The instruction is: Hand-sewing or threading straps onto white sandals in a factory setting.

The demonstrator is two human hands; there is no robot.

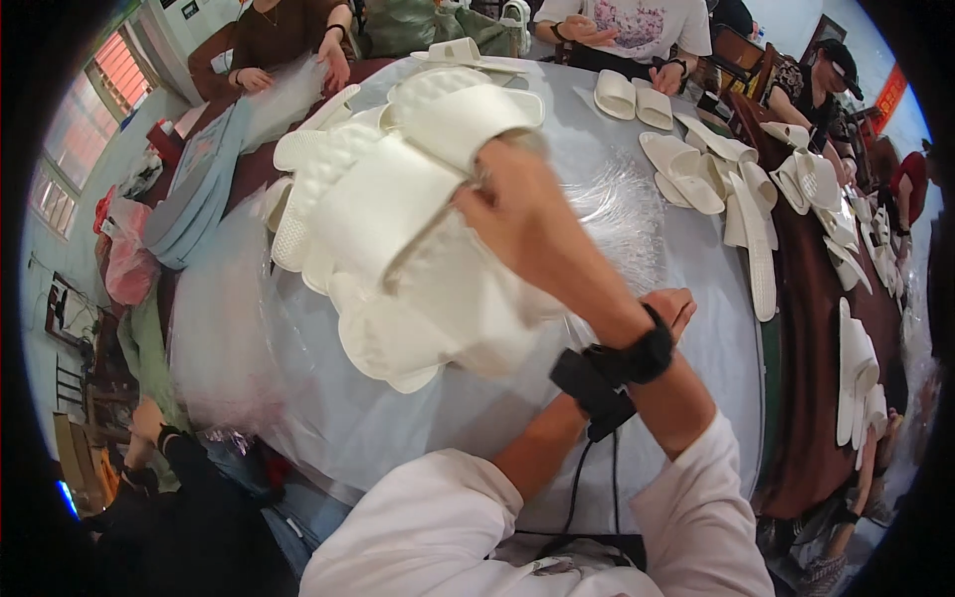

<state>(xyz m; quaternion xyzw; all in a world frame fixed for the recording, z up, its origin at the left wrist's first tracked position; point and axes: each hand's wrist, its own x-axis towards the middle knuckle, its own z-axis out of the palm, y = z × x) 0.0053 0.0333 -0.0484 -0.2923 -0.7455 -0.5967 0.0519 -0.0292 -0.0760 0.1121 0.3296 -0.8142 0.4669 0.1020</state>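
Observation:
My right hand (517, 204) reaches across to the left and is closed on the strap of a white slide sandal (388, 204), slightly blurred. A second white slide (468, 119) lies just beyond it, on a heap of more slides. My left hand (671, 306) is crossed under my right wrist. Its visible fingers are pressed together; what they hold, if anything, is hidden. Crinkled clear plastic (617, 224) lies just beyond the left hand. A black band with a small box (597, 383) and cables is around my right wrist.
The table (696, 398) has a pale grey cover. Clear plastic bags (224, 348) lie at its left, near a grey-blue rounded stack (199, 189). More white slides (686, 169) are along the right side. Several people sit around the table, one close at my lower left.

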